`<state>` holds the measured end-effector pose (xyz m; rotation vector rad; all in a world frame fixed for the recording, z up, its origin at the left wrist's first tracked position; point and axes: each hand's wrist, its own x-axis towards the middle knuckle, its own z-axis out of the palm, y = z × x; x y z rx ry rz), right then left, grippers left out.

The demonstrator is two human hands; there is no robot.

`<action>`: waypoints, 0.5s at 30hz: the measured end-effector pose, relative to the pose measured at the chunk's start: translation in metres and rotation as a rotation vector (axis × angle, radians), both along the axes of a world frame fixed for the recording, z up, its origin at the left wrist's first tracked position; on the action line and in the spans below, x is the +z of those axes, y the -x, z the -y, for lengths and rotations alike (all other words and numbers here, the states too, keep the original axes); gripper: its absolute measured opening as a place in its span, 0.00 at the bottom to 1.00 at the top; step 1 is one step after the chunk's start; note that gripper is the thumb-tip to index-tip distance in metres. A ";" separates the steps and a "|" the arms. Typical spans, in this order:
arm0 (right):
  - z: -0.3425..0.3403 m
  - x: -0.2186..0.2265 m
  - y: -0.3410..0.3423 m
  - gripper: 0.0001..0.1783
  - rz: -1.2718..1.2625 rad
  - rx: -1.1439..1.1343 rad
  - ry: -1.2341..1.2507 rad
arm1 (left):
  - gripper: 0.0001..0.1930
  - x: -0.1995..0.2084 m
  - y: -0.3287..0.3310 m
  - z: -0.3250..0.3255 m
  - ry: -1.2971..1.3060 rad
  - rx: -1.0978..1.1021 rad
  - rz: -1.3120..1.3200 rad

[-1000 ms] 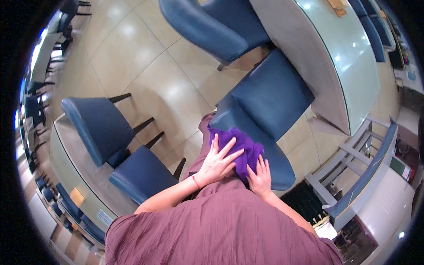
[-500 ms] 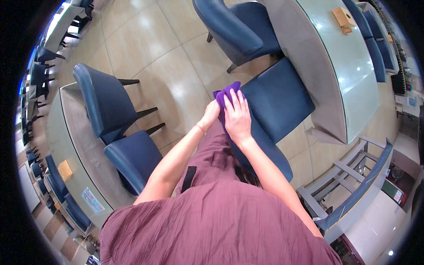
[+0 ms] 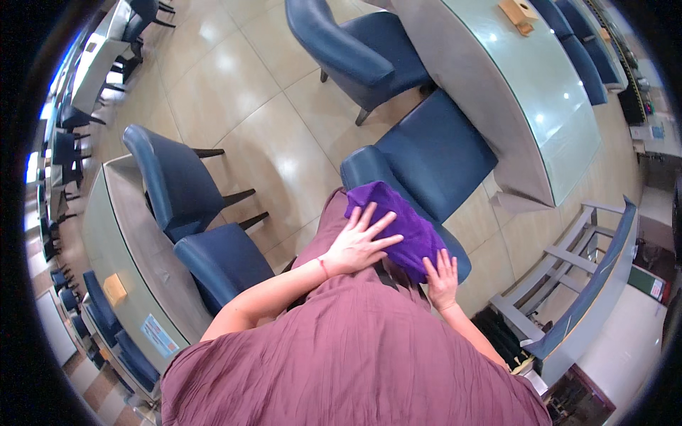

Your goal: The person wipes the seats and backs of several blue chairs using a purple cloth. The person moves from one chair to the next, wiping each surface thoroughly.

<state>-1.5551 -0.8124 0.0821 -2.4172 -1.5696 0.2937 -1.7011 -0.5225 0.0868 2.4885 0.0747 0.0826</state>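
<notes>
A purple cloth [image 3: 401, 228] is spread over the backrest of the blue chair [image 3: 437, 153] just in front of me. My left hand [image 3: 359, 245] lies on the cloth's left part with its fingers spread. At the cloth's right end, my right hand [image 3: 442, 280] rests its outstretched fingers on the edge. Neither hand is closed around the cloth. The chair's blue seat faces away from me, toward the glass-topped table.
A glass-topped table [image 3: 529, 92] with a small wooden box [image 3: 517, 13] stands at the right. Another blue chair [image 3: 355, 53] is beyond. Two blue chairs [image 3: 174, 177] line a table [image 3: 106, 227] at the left. An upturned grey-framed bench [image 3: 568, 277] lies at the right.
The purple cloth was bunched at the backrest's left end; now it is spread along the top. My hands have moved apart and nearer to me, the right one going right.
</notes>
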 end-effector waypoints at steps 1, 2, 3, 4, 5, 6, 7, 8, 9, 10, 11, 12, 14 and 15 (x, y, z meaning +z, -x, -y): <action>0.014 -0.003 -0.004 0.29 0.018 -0.028 0.008 | 0.32 0.001 -0.011 0.005 -0.019 -0.065 0.041; 0.029 -0.010 -0.007 0.29 0.054 -0.064 -0.001 | 0.31 0.001 -0.026 0.012 -0.038 -0.139 0.085; 0.036 -0.011 -0.008 0.29 0.062 -0.125 -0.007 | 0.30 -0.003 -0.041 0.021 -0.056 -0.199 0.092; 0.042 -0.014 -0.006 0.29 0.070 -0.187 -0.014 | 0.29 -0.006 -0.056 0.031 -0.075 -0.259 0.098; 0.046 -0.015 -0.002 0.29 0.076 -0.248 -0.022 | 0.28 -0.009 -0.069 0.042 -0.114 -0.301 0.082; 0.048 -0.015 0.002 0.29 0.080 -0.310 -0.031 | 0.28 -0.012 -0.080 0.052 -0.167 -0.345 0.027; 0.049 -0.015 0.005 0.28 0.085 -0.371 -0.040 | 0.28 -0.015 -0.090 0.062 -0.166 -0.364 0.010; 0.047 -0.015 0.010 0.29 0.095 -0.409 -0.031 | 0.28 -0.016 -0.098 0.066 -0.169 -0.390 -0.007; 0.045 -0.015 0.014 0.29 0.105 -0.445 -0.022 | 0.28 -0.016 -0.099 0.067 -0.165 -0.412 0.006; 0.043 -0.014 0.017 0.30 0.114 -0.479 -0.014 | 0.28 -0.017 -0.098 0.065 -0.161 -0.433 0.019; 0.041 -0.014 0.020 0.30 0.092 -0.459 -0.001 | 0.28 -0.017 -0.096 0.061 -0.158 -0.454 0.027; 0.040 -0.010 0.022 0.31 0.072 -0.439 0.014 | 0.29 -0.015 -0.093 0.053 -0.150 -0.470 0.058; 0.032 -0.002 0.026 0.33 0.026 -0.395 0.021 | 0.30 -0.010 -0.080 0.023 -0.131 -0.497 0.119; 0.025 0.002 0.027 0.34 0.004 -0.376 0.015 | 0.31 -0.003 -0.078 0.007 -0.142 -0.508 0.091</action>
